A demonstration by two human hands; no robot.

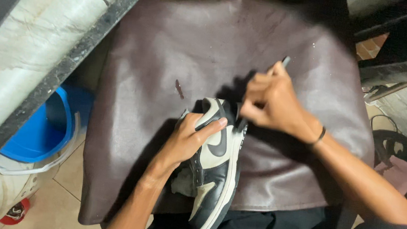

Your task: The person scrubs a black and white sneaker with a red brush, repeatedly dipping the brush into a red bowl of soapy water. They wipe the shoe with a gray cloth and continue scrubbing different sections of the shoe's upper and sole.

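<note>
**Sneaker getting worked on over a leather lap cover**

Head view: the sneaker [215, 165] is lying on its side at about 6 o'clock on the brown leather sheet [158, 62], toe pointing toward the person. The left hand [187, 141] is wrapping around the upper, thumb pressing on the side panel. The right hand [272, 99] is clenching a thin tool [283, 62] at the heel, around 1 o'clock from the shoe. The shoe looks light, with a stiff sole and a softer upper, so gripping mid-body seems safest. A blue bucket [38, 133] is sitting at 9 o'clock.
</note>
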